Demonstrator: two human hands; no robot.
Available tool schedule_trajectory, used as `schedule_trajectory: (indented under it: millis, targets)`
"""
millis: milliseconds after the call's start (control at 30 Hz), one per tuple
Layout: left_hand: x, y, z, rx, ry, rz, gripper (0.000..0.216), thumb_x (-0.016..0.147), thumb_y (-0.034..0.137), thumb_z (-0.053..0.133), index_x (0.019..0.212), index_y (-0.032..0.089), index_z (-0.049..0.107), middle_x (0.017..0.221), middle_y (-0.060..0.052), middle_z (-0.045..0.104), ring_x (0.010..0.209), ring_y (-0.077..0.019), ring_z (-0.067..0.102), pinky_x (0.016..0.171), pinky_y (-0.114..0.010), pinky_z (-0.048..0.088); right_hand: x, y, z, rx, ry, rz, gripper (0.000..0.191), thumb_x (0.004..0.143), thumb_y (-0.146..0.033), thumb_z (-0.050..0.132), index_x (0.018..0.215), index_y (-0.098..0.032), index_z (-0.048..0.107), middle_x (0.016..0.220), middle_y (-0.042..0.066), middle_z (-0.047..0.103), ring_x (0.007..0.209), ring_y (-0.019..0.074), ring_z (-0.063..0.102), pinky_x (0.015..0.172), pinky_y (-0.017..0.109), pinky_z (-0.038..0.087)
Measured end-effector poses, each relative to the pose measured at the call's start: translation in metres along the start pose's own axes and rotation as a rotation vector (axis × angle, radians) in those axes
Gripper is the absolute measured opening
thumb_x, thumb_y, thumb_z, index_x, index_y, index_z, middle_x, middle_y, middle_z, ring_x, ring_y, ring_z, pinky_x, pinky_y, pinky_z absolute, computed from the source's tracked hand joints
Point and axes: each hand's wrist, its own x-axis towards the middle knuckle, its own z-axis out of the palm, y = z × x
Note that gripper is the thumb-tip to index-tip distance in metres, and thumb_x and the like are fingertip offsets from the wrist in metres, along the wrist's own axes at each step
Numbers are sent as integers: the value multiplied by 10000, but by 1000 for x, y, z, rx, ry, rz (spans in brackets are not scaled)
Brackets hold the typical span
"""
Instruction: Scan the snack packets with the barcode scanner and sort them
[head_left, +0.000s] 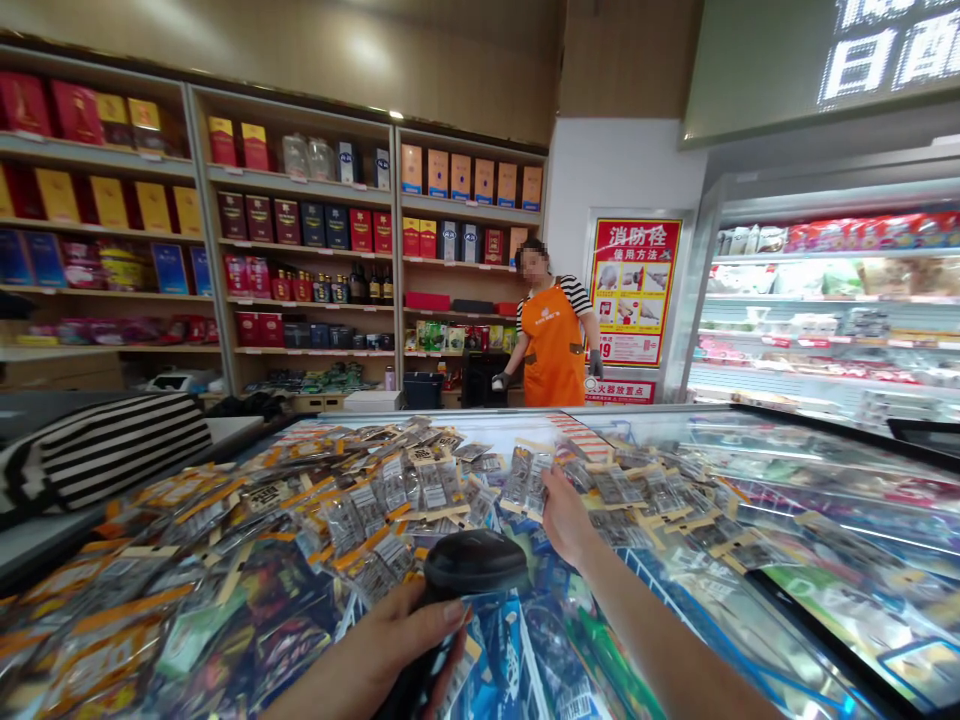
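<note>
My left hand is wrapped round the handle of a black barcode scanner, whose head points away over the freezer lid. My right hand reaches forward and pinches a small clear packet with a tan header, holding it up just beyond the scanner. Several similar small packets lie spread in a heap over the glass top of a chest freezer, to the left and right of the held one.
A black-and-white striped bag lies on a counter at the left. A person in an orange apron stands behind the freezer by wall shelves of boxed goods. An open refrigerated display stands at the right.
</note>
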Motion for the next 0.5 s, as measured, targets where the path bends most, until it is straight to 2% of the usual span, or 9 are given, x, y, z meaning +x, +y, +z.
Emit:
schedule_trajectory:
  millis: [233,500]
  targets:
    - [0,-1,-4,1,-55,-29,347,648,512,494,631,166,467,441,39,460,400,-68,402,424,-176,325,-3,3,2,48,-8,34,326,715,-363,409,1012,-241,466,970,42,592,831,185,557,674,299,423]
    - [1,-1,-4,-61,17,-24,331,612,498,543,690,181,490,551,27,513,413,-62,400,397,-173,349,-1,4,3,163,13,15,265,682,-333,483,917,-217,528,848,11,625,825,178,551,719,304,416]
